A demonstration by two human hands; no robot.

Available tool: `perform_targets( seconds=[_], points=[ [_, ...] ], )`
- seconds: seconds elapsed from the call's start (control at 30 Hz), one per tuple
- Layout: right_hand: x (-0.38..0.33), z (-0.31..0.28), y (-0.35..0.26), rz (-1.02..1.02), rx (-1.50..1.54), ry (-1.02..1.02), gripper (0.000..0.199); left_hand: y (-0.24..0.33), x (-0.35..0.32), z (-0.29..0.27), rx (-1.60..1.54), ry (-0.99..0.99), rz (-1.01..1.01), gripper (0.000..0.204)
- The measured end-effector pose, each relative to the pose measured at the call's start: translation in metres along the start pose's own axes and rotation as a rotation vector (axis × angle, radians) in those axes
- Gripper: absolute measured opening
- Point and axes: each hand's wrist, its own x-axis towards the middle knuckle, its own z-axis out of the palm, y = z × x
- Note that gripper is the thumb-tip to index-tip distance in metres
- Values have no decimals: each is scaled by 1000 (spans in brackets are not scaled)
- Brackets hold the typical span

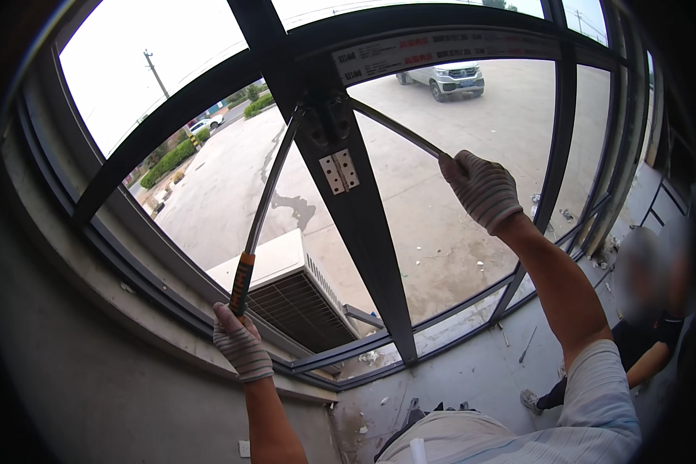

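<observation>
Both my hands wear striped work gloves. My left hand is closed round the lower end of the black and orange handle of a long steel-shafted tool, perhaps a pry bar or long screwdriver. Its shaft slants up to a dark fitting on the upright of the black window frame. My right hand, raised higher, grips the lower end of a slim metal bar. That bar's far end meets the same fitting from the right; the exact contact is too dark to tell. Just below the fitting sits a silver hinge.
Outside the frame stands a white air-conditioner unit; a white pickup is farther off. At the lower right, a person is close by. Debris and a thin tool lie on the floor. A grey wall rises at left.
</observation>
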Motion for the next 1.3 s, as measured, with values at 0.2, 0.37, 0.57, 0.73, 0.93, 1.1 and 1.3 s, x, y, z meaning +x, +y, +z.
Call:
perform_targets(
  seconds=[0.2,0.37,0.57,0.73,0.93,1.1,1.3],
  points=[
    [2,-5,2,-23,-3,-16,54,-4,4,-6,5,51,54,54],
    [6,-9,10,-38,7,-3,55,13,-11,4,49,42,163,53],
    [10,-23,4,-30,3,-36,56,18,-19,1,53,77,195,49],
    [12,-24,6,-71,-55,-24,57,18,-23,5,58,107,187,47],
    [19,-61,2,-82,-170,-38,61,46,-10,-10,251,209,543,47],
    [41,-102,1,-391,-288,101,44,123,10,-16,526,422,963,52],
    [91,-154,19,-845,-872,519,34,189,73,-19,429,364,893,55]
  ],
)
